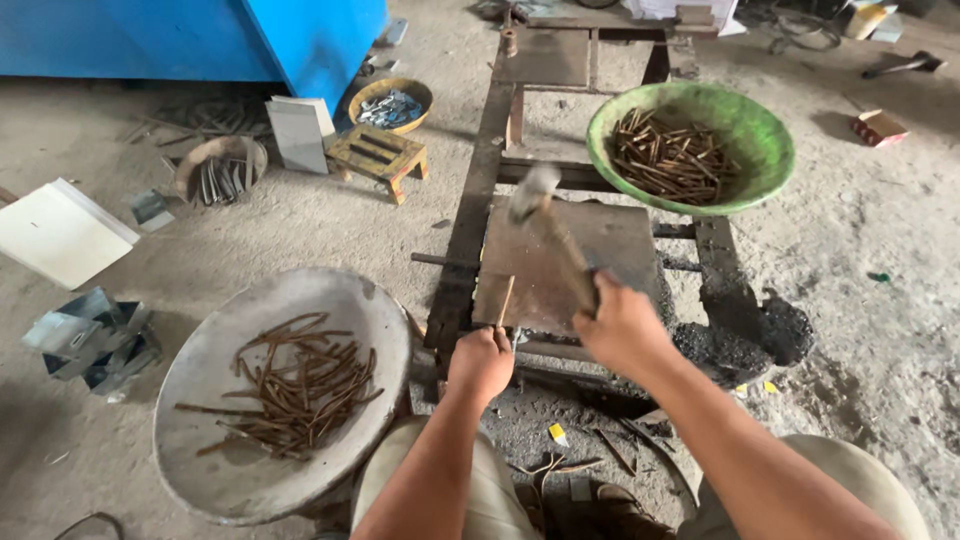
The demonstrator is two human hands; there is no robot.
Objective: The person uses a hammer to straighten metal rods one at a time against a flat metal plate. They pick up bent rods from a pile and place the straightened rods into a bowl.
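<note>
Two hands at work over a rusty steel plate (600,250). Left hand (480,362): fingers curled shut, pinching the lower end of a thin rusty rod (506,300), which stands up from the fingertips and leans slightly right, its length lying against the plate's near-left part. Right hand (622,328): fingers wrapped tight around the wooden handle of a hammer (548,225); the handle runs up and left from the knuckles, head blurred and raised just above and beyond the rod's top end.

Step in hand, as judged: straightening a bent rod by hammering it on the plate, the hammer caught mid-swing. The next blow calls for the head to land on the rod clear of the left fingertips, with the rod held flat and steady.

Outward from the left hand: a grey shallow pan (250,400) of bent rusty rods, just left of the wrist. Beyond the right hand, up and right: a green basin (760,140) holding more rods. The plate sits on a dark metal frame (470,220). Farther left: a small wooden stool (380,152), a yellow bowl (372,93) of metal bits, a blue cabinet (300,40).
</note>
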